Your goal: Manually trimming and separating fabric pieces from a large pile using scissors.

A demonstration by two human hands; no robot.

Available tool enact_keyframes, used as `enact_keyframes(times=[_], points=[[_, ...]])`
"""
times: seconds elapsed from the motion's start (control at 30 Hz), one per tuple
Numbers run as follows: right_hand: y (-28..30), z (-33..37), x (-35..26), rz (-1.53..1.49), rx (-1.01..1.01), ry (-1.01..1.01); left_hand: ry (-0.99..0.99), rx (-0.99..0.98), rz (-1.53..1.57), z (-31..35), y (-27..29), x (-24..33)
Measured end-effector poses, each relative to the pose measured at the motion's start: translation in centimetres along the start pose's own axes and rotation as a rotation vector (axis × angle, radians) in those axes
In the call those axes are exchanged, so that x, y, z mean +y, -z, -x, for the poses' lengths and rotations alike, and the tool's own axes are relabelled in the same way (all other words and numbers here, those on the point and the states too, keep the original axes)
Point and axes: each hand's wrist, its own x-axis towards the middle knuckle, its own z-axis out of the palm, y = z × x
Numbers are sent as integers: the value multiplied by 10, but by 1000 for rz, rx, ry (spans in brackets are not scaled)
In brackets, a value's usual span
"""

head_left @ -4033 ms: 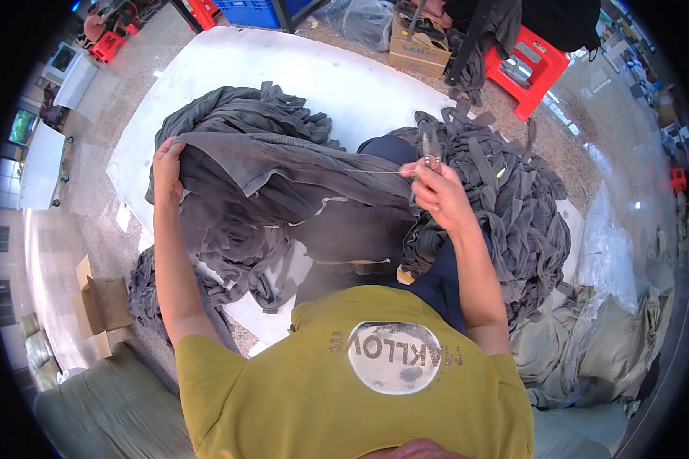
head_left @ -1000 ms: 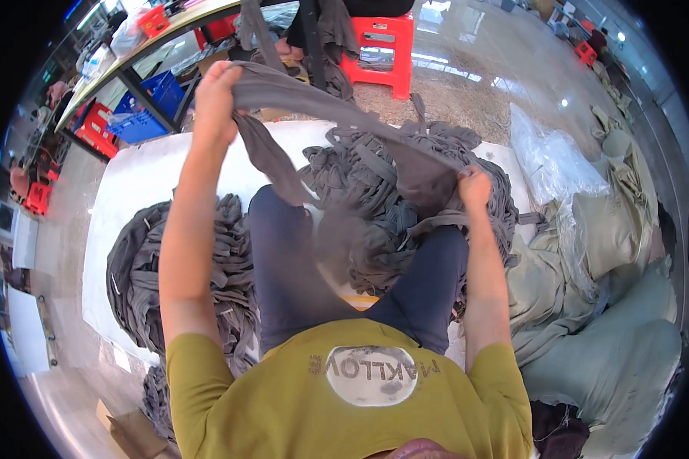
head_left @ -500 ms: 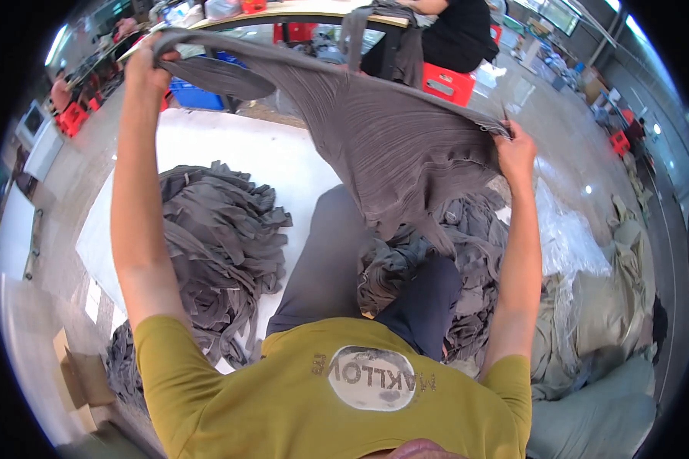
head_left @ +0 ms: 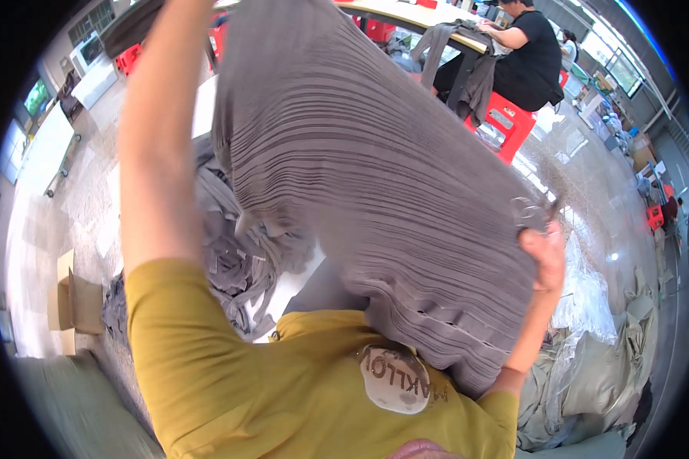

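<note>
A dark grey pleated garment [head_left: 360,176] is stretched out in front of me, running from the top edge down toward my right side. My right hand [head_left: 545,256] is closed on its right edge. Small scissors [head_left: 530,213] with metal loops show at that hand, blurred, with a dark point sticking out. My left arm reaches up past the top edge, so its hand is out of sight, as is the garment's upper end. Behind the cloth, a heap of similar grey garments [head_left: 241,260] lies on a white surface. The lower part of the garment hangs against my shirt and covers much of my lap.
Clear plastic wrap [head_left: 586,294] and a heap of olive-green cloth [head_left: 589,382] lie at my right. An open cardboard box [head_left: 76,294] stands on the left. Across from me, a person in black [head_left: 524,57] sits on a red stool [head_left: 505,122] at a table [head_left: 406,14].
My left hand has risen out of the picture. The garment has swung nearer and now spreads wide across my view. My right hand has lowered and moved slightly right, still gripping the cloth.
</note>
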Motion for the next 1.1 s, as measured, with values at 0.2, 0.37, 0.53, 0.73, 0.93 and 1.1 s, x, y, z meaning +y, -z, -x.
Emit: enact_keyframes(times=[0.2,0.37,0.53,0.73,0.93,1.1], points=[[9,16,161,82,-60,-448,-215,43,-114,175,-172,-141],[95,55,260,1003,191,-327,-153,-699,70,330,-137,-132],[96,49,281,1050,338,-133,891,-1173,92,437,65,-112],[-97,-48,220,808,-89,409,1591,-925,212,592,173,-95],[-187,-88,215,803,-360,523,1798,-758,407,593,160,-90],[-197,-70,214,421,-424,-124,1912,-883,543,594,170,-113]])
